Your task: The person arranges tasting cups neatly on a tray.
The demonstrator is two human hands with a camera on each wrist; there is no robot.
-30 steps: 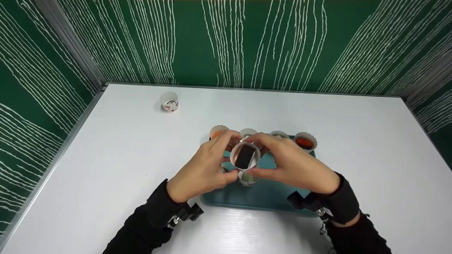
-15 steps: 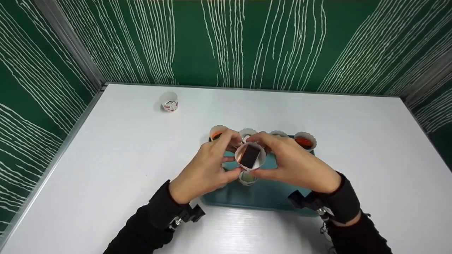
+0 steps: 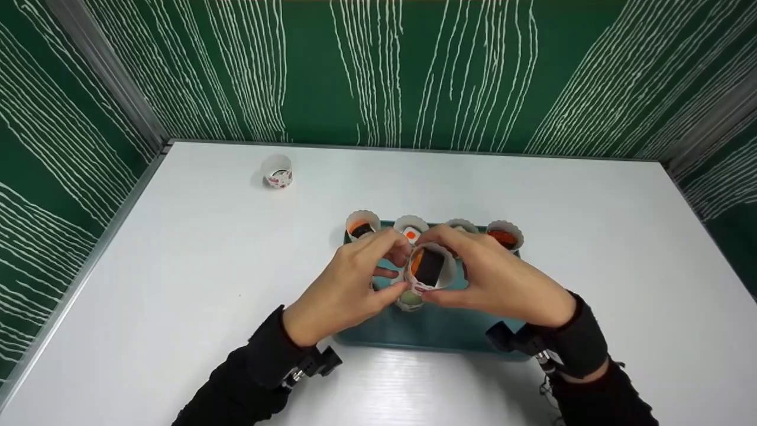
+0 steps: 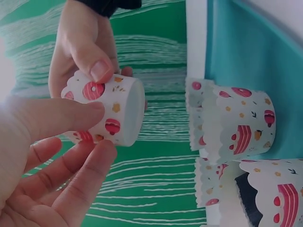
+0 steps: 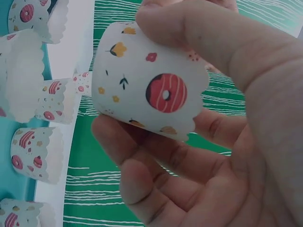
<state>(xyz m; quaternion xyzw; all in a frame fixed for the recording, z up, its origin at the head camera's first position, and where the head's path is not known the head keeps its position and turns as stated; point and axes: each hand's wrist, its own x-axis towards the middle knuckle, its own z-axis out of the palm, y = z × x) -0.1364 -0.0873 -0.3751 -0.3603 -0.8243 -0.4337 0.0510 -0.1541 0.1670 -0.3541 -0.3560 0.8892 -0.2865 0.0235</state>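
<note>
Over the tray, both hands hold a white paper cup with a scalloped rim, printed with pink doughnuts and yellow flowers. Inside it lies an orange piece with a wide black band, resembling sushi. My right hand grips the cup's right side, thumb on one face and fingers opposite, as the right wrist view shows. On the other side, my left hand has its thumb and fingertips at the cup; part of this contact is hidden. The cup is tilted, its mouth towards the head camera.
A teal tray lies beneath the hands on a white table. Several filled paper cups line its far edge, including one with red contents. A cup with pale green contents stands nearer. Another paper cup stands at the far left.
The held cup has shifted right and tilted, showing more of the orange piece. The left fingers now cover less of it. More of the far-edge cups is visible.
</note>
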